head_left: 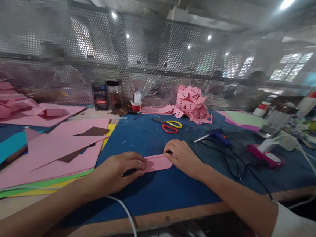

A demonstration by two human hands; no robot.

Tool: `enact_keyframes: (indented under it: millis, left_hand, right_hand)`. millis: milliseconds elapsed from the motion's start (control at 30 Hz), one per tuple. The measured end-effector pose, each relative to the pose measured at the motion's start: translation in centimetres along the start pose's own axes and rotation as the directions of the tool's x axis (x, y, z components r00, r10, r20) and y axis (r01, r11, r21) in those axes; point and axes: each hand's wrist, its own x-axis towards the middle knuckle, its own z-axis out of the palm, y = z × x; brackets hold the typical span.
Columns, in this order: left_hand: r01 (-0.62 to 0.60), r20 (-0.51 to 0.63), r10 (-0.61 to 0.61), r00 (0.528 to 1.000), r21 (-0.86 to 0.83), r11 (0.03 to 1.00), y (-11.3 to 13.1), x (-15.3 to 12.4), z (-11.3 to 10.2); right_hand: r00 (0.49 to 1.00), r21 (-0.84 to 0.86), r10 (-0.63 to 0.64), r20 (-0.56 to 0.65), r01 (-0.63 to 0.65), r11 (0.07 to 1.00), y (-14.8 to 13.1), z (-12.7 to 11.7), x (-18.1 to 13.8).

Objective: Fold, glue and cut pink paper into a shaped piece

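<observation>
A narrow folded strip of pink paper (158, 163) lies on the blue table mat (150, 194) between my two hands. My left hand (121, 171) pinches the strip's left end between thumb and fingers. At the upper right part of the strip, my right hand (184, 157) is closed on the paper's edge, its fingertips curled down. Beyond the hands rest scissors (171, 125) with one red and one yellow handle loop. Farther back stands a pile of folded pink paper pieces with dark dots (192, 102).
Pink sheets (63, 141) with brown pieces are stacked at left. A blue glue gun (220, 137) and a magenta device (265, 157) lie at right among cables. A red-and-white cup (136, 105) stands near the perforated metal screen (147, 56). A white cable (125, 210) crosses the front edge.
</observation>
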Motion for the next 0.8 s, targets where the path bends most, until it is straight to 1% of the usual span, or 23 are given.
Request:
enact_keyframes:
  millis: [133, 233, 333, 433, 500, 567, 633, 700, 767, 800]
  left_hand:
    - [0.068, -0.113, -0.064, 0.991, 0.027, 0.997, -0.4, 0.5, 0.6]
    - [0.177, -0.149, -0.169, 0.974, 0.042, 0.983, -0.4, 1.3, 0.6]
    - [0.296, -0.098, -0.296, 0.95, -0.02, 0.955, 0.2, 2.3, 0.2]
    - [0.418, 0.015, -0.421, 0.907, -0.151, 0.896, 0.5, 3.3, -0.2]
    - [0.473, 0.111, -0.46, 0.881, -0.241, 0.848, 0.5, 3.7, -0.4]
    - [0.494, 0.163, -0.466, 0.87, -0.295, 0.818, 0.1, 3.9, -0.5]
    - [0.5, 0.157, -0.475, 0.866, -0.316, 0.806, -0.3, 3.8, -0.6]
    - [0.504, 0.145, -0.485, 0.862, -0.332, 0.797, -0.7, 3.7, -0.8]
    - [0.514, 0.135, -0.502, 0.854, -0.369, 0.775, -1.1, 3.4, -1.1]
    - [0.518, 0.128, -0.512, 0.849, -0.392, 0.761, -1.3, 3.2, -1.3]
  right_hand:
    - [1.0, 0.05, 0.017, -0.009, -0.017, 0.999, -0.3, -0.3, -0.1]
    - [1.0, 0.093, -0.005, -0.009, 0.006, 0.996, -0.7, -0.6, 0.0]
    - [0.999, 0.103, -0.053, -0.01, 0.054, 0.993, -1.2, -0.9, 0.2]
    - [0.997, 0.096, -0.071, -0.016, 0.072, 0.993, -1.7, -1.3, 0.5]
    - [0.997, 0.094, -0.067, -0.023, 0.069, 0.993, -1.9, -1.6, 0.7]
    - [0.997, 0.11, -0.068, -0.036, 0.071, 0.991, -1.9, -2.0, 1.0]
    - [0.995, 0.137, -0.058, -0.078, 0.068, 0.988, -1.5, -2.5, 1.4]
    - [0.989, 0.149, -0.013, -0.146, 0.035, 0.988, -0.6, -3.1, 2.2]
    - [0.978, 0.118, 0.061, -0.198, -0.038, 0.992, 0.9, -3.7, 3.2]
    - [0.975, 0.078, 0.106, -0.197, -0.092, 0.993, 1.7, -3.9, 3.9]
